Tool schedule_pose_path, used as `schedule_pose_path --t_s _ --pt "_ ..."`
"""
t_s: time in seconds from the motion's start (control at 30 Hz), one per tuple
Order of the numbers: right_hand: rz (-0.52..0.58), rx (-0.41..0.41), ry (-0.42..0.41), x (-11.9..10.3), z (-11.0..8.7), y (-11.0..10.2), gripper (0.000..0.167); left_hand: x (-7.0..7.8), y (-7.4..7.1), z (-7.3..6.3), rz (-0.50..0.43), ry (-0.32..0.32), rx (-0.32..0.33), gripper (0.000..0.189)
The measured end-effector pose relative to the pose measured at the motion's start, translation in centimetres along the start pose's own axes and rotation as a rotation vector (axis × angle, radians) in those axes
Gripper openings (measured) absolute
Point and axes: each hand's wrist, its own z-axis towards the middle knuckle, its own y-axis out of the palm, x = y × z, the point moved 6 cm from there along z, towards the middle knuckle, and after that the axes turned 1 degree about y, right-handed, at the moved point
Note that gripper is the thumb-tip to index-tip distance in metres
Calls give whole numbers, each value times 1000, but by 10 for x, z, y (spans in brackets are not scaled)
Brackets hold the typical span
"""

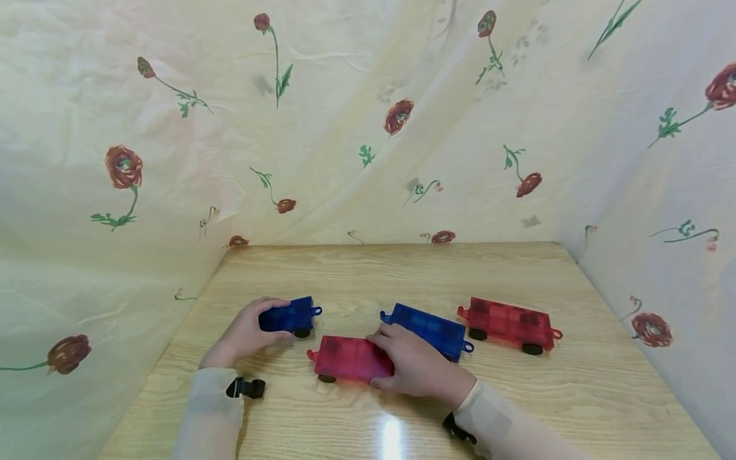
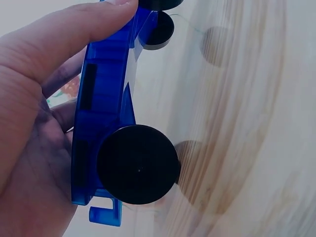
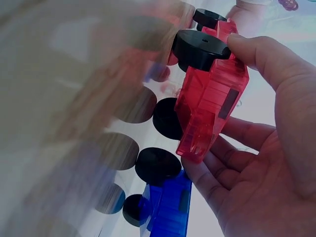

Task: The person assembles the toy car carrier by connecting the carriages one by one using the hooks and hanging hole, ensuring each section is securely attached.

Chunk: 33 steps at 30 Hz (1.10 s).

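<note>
My left hand (image 1: 248,333) grips a translucent blue toy wagon (image 1: 299,314) at its left end, thumb on the near side. Black wheels and a small blue hook show on that wagon (image 2: 101,98) in the left wrist view. With the thumb and fingers of my right hand (image 1: 422,367) I hold the right end of a translucent red toy wagon (image 1: 345,356); its hook points left, toward the first blue wagon, with a gap between them. Just behind my right hand stands a second blue wagon (image 1: 431,326), partly covered by the hand.
Another red wagon (image 1: 508,321), with a hook on its left and a ring on its right, stands farther right. All are on a light wooden table (image 1: 368,271). Flower-patterned cloth (image 1: 333,128) hangs along the back and both sides.
</note>
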Motion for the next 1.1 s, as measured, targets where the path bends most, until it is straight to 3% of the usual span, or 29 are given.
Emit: schedule_pose_path --t_s 0.43,0.73,1.1 --pt "4 36 65 10 1 -4 74 -1 -2 -4 -44 -23 -3 67" --pt "-22 78 80 18 2 -7 74 6 -1 0 -53 39 -3 67" --pt "17 92 109 24 4 -8 74 14 3 -1 -62 61 -35 66"
